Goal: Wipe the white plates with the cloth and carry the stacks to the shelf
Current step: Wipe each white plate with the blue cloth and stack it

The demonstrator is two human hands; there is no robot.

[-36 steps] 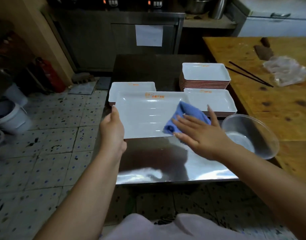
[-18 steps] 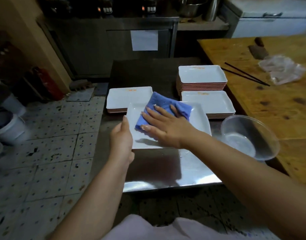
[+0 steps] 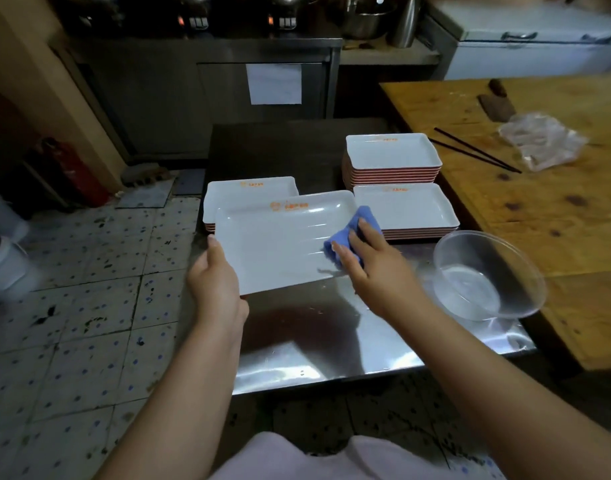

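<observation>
On the steel table [image 3: 331, 341], the clear bowl [image 3: 487, 275] at right holds a little water. The left hand [image 3: 216, 285] clamps the white plate [image 3: 280, 244]; the right hand [image 3: 376, 268], pressing the blue cloth [image 3: 352, 233], has slid from its centre to its right edge.

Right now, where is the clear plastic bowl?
The clear plastic bowl sits at the right edge of the steel table, beside the wooden table, just right of the right hand.

Steel table [image 3: 331, 344]: three plate stacks [image 3: 394, 157] [image 3: 406, 211] [image 3: 250, 188], clear bowl [image 3: 487, 275] on it.
</observation>
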